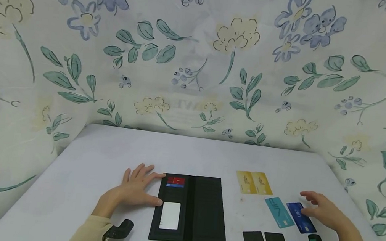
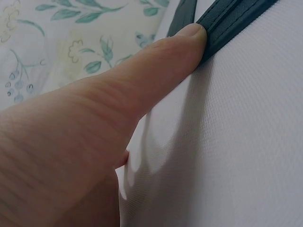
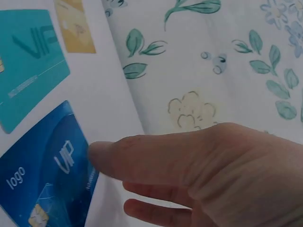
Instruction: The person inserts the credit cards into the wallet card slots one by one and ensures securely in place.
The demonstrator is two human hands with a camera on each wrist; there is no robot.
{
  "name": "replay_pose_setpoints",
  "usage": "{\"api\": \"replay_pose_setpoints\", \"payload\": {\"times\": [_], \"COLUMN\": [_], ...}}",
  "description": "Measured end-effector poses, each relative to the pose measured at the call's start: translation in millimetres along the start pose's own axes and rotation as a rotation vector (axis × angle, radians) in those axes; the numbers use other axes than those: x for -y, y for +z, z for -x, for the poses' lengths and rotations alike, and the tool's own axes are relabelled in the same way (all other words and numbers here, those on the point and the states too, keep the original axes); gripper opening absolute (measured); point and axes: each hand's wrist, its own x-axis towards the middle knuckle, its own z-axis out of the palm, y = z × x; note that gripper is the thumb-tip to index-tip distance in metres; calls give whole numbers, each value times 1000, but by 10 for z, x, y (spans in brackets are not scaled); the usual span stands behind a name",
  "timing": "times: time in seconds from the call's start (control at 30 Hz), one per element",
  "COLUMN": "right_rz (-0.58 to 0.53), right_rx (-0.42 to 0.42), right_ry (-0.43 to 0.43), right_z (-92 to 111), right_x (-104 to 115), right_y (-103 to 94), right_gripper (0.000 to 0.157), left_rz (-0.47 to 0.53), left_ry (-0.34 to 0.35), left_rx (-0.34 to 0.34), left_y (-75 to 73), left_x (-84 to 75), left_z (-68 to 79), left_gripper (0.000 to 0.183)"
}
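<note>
White desk (image 1: pixel 176 151) before flowered fabric (image 1: pixel 201 25) centrally bears a black folding wallet (image 1: pixel 207 211) the splayed left hand (image 1: pixel 136 190) touches and, toward the desk's right edge, a blue rectangular card (image 1: pixel 301 221) the right hand (image 1: pixel 324 211), digits apart, touches.

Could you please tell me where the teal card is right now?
In the head view, the teal card lies right of the wallet, just left of the upper blue card.

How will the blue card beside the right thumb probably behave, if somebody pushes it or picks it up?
The blue card is probably light, because it looks thin. It may feel fairly stiff, since no bend shows. Lying flat on the white table, it would likely slide rather than tip.
</note>
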Motion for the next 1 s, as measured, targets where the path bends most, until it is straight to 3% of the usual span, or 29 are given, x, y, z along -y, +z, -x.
{"api": "replay_pose_setpoints", "payload": {"times": [0.47, 0.7, 1.0], "right_rz": [7, 21, 56], "right_rx": [120, 97, 52], "right_ry": [58, 76, 82], "right_z": [15, -2, -24], "right_x": [-79, -65, -63], "right_y": [79, 132, 153], "right_gripper": [75, 77, 68], "left_rz": [-10, -5, -1], "left_ry": [-5, -7, -5], "left_rx": [4, 4, 2], "left_y": [4, -12, -7], "left_x": [-14, -21, -3], "left_z": [-18, -1, 6], "left_gripper": [85, 85, 84]}}
